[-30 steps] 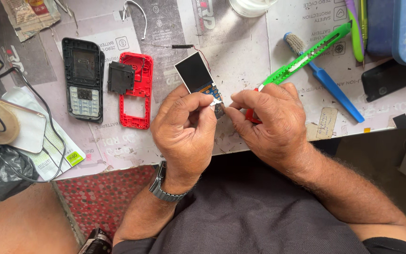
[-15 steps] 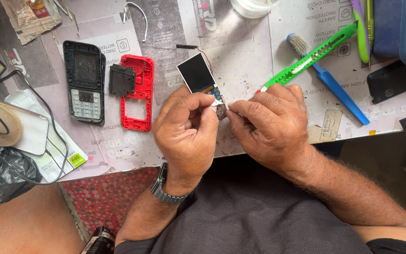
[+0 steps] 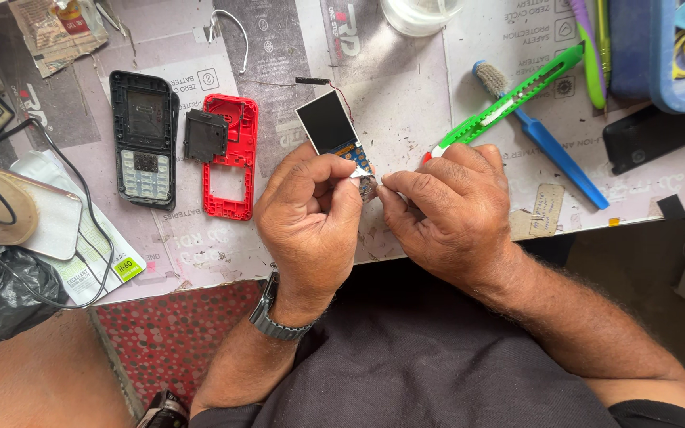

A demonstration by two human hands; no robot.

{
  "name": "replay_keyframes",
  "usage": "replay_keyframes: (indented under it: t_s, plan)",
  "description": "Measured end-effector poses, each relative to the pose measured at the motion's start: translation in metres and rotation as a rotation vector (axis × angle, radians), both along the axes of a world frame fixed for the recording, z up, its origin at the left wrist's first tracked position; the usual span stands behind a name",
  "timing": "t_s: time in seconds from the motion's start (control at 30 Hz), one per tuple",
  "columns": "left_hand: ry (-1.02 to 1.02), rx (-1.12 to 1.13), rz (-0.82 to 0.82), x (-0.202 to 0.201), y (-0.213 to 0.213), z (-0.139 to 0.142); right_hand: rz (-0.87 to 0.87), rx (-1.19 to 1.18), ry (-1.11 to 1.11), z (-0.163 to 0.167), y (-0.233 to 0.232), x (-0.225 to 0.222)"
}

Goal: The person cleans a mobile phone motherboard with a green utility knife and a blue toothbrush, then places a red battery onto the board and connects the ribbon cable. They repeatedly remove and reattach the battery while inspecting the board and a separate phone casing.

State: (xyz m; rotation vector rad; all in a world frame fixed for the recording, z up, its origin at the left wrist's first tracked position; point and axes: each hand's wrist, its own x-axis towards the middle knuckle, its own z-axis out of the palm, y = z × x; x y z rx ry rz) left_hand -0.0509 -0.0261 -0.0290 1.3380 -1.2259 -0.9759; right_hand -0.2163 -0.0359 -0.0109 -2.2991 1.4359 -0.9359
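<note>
Bench (image 3: 406,95): paper-covered, top and sides cut off by frame. Blue tray (image 3: 675,63), top rt: only partly in view. Black phone body (image 3: 144,150) w/ keypad, left; red frame (image 3: 231,158) just beside it. Circuit board (image 3: 338,135) w/ dark screen, centre: lower end hidden behind fingers. Left hand (image 3: 311,222): fingers curled narrow, pinching board's lower edge. Right hand (image 3: 445,214): pinched shut on smth tiny at board, can't make out what.

1 head-worn camera looks steeply down, close over the worktable (image 3: 406,119) edge and lap.
</note>
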Motion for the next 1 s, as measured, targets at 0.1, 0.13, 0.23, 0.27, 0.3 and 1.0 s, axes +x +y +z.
replay_keyframes:
  t_s: [0.1,0.13,0.23,0.27,0.3,1.0]
  plan:
    - [0.014,-0.001,0.006,0.000,0.001,0.003,0.001,-0.016,-0.028,0.003,0.003,0.000]
    - [0.025,0.000,0.010,0.000,0.001,0.004,-0.005,-0.033,-0.039,0.004,0.004,0.000]
    - [0.087,0.006,0.009,-0.001,0.002,0.009,-0.016,-0.074,-0.083,0.007,0.007,0.001]
    - [0.094,-0.005,0.015,-0.001,0.003,0.011,-0.016,-0.081,-0.103,0.010,0.009,0.000]
    - [0.104,-0.014,0.019,-0.002,0.004,0.012,-0.016,-0.087,-0.119,0.013,0.011,-0.003]
    - [0.080,-0.102,0.025,0.011,0.028,0.035,0.036,-0.236,0.491,0.063,0.010,-0.049]
